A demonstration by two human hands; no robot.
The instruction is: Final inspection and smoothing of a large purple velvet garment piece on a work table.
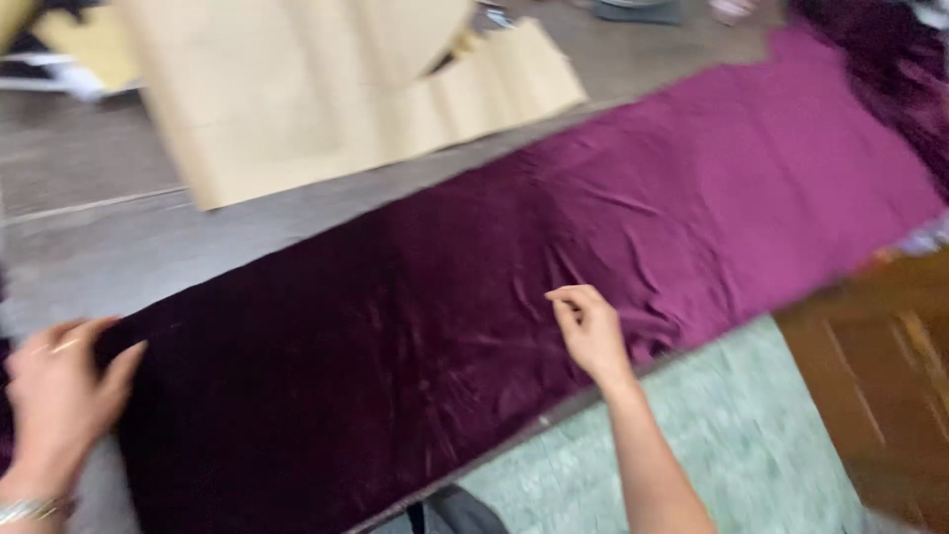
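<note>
Purple velvet (514, 297) lay in a long strip on the table (119, 247), its long axis running from lower left up to upper right, with tan paper sheets (297, 89) beyond its far edge. The left hand (59, 396) gripped the cloth's near-left end, fingers curled over the edge. The right hand (591, 331) rested on the strip near its middle, fingertips pressed together as if pinching the nap, with most of the cloth stretching away to its right.
</note>
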